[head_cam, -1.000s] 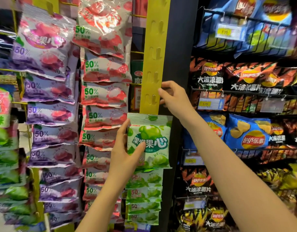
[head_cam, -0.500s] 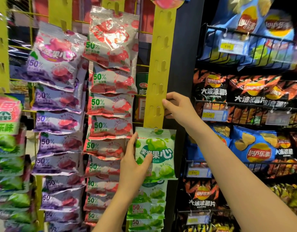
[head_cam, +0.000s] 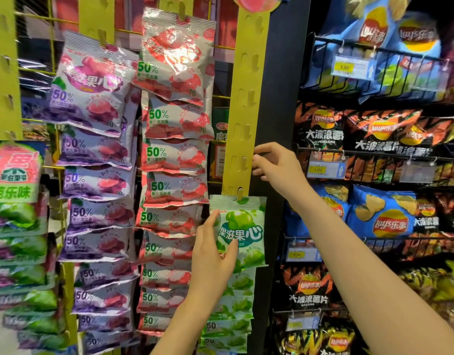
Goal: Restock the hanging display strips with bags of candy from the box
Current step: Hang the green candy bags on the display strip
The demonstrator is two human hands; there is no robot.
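Gripping a green candy bag on its hook, left hand steadies it; right hand pinches the yellow strip. Letting go early could drop it.

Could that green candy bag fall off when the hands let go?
Maybe. The green candy bag hangs by one small tab on the yellow strip; if it isn't fully hooked, it may drop when the left hand lets go. The right hand pinches the strip's edge, so releasing could make it swing.
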